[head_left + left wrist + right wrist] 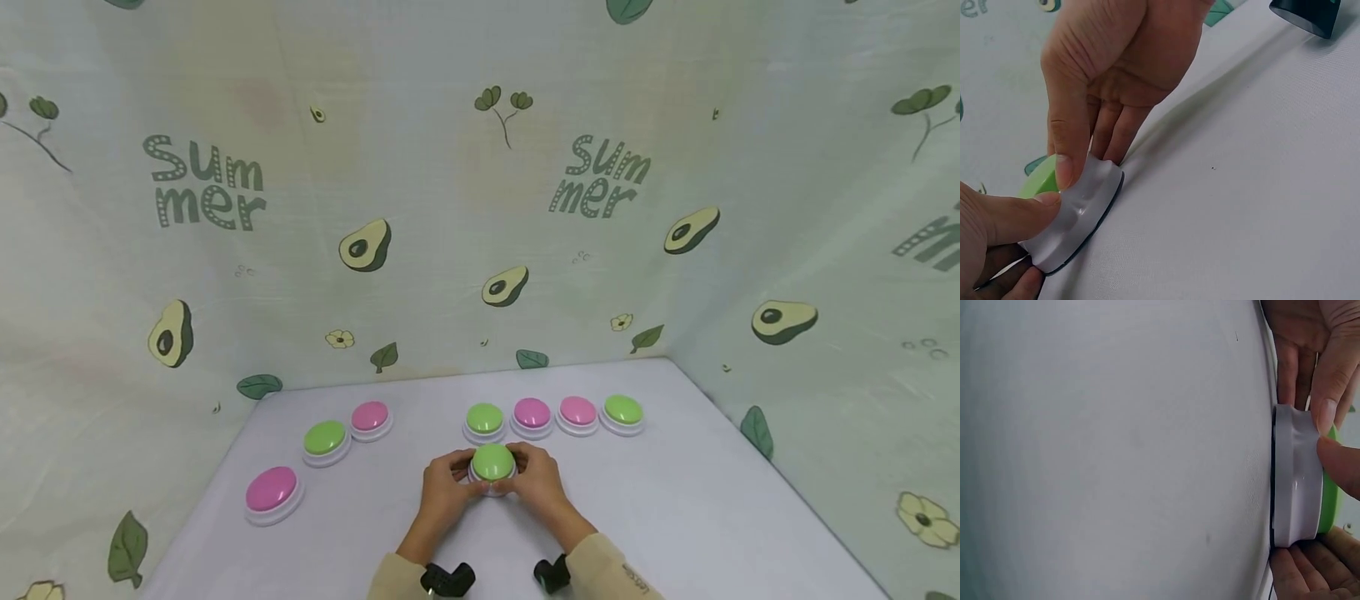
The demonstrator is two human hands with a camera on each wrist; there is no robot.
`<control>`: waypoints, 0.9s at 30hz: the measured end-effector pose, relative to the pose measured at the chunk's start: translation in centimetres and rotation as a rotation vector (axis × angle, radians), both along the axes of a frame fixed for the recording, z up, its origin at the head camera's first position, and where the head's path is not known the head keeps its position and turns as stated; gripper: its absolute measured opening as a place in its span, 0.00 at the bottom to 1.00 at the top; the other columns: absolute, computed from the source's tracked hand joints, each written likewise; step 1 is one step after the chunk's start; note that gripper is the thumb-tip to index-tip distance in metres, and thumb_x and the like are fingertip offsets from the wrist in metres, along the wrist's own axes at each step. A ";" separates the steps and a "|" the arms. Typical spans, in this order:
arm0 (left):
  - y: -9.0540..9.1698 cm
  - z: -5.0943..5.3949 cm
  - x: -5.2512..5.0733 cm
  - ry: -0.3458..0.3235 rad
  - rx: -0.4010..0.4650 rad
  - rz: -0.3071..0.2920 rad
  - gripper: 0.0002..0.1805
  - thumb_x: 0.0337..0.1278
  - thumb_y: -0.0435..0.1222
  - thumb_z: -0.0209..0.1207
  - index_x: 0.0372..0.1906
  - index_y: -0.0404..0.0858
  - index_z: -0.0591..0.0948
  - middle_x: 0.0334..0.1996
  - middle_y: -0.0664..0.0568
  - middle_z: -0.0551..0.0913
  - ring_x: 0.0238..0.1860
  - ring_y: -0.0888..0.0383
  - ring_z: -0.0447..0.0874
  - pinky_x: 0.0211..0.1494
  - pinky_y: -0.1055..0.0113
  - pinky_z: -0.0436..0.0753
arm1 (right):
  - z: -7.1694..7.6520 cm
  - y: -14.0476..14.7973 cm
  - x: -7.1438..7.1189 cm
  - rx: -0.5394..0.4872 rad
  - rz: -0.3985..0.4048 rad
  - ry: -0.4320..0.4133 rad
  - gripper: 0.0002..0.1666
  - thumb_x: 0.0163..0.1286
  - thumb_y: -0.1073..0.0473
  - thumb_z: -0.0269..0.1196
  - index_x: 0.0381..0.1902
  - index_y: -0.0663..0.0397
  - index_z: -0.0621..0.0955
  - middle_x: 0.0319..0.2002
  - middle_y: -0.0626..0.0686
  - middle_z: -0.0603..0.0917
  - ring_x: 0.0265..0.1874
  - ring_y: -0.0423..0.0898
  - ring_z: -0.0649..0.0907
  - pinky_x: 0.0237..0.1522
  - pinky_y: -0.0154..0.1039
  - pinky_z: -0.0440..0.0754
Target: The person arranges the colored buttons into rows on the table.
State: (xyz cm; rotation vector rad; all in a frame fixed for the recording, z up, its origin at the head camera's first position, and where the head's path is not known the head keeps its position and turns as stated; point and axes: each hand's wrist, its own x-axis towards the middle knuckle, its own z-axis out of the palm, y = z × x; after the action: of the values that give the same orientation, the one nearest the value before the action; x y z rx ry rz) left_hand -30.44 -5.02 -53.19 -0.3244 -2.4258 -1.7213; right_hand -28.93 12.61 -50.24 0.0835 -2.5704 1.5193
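Observation:
Both hands hold one push button [492,461] with a green dome and a white round base, in the middle of the head view. The left hand [446,490] grips its left side, and the right hand [538,482] grips its right side. Both thumbs meet at the front of the white base [1079,209], as the left wrist view shows. In the right wrist view the green dome [1330,503] faces away from the tabletop, with fingers curled at either side of the base. The base stands at the white surface; whether it touches all round, I cannot tell.
Behind the hands runs a row of buttons: green [484,419], magenta [532,413], pink [578,411] and green [623,409]. To the left lie a magenta button [272,489], a green one [325,437] and a pink one [371,416]. A printed cloth [435,317] surrounds the white table [697,508].

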 end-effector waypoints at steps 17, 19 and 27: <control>-1.0 0.2 0.0 -0.021 0.023 -0.026 0.32 0.44 0.24 0.79 0.60 0.28 0.83 0.58 0.35 0.85 0.61 0.38 0.85 0.61 0.62 0.86 | 0.2 -0.2 -0.4 0.024 0.026 -0.024 0.40 0.46 0.67 0.84 0.58 0.69 0.82 0.55 0.65 0.87 0.58 0.62 0.85 0.64 0.59 0.82; -1.1 0.1 -0.1 -0.024 0.035 -0.046 0.32 0.45 0.24 0.78 0.60 0.28 0.83 0.58 0.35 0.84 0.61 0.38 0.84 0.61 0.62 0.86 | 0.1 -0.1 -0.5 0.025 0.022 -0.032 0.40 0.46 0.67 0.84 0.58 0.69 0.82 0.55 0.65 0.87 0.59 0.62 0.84 0.65 0.59 0.81; -1.0 -0.2 -0.1 -0.032 0.066 -0.086 0.31 0.46 0.21 0.77 0.60 0.27 0.83 0.58 0.35 0.85 0.61 0.37 0.84 0.61 0.62 0.86 | 0.0 0.2 -0.4 0.035 0.026 -0.047 0.39 0.47 0.67 0.84 0.58 0.68 0.82 0.55 0.65 0.87 0.59 0.62 0.84 0.66 0.60 0.80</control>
State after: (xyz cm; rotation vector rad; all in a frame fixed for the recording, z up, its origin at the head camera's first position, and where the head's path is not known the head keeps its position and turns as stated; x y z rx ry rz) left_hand -30.51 -6.06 -53.43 -0.4010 -2.4041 -1.8507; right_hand -29.31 12.80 -50.21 0.0869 -2.6428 1.5027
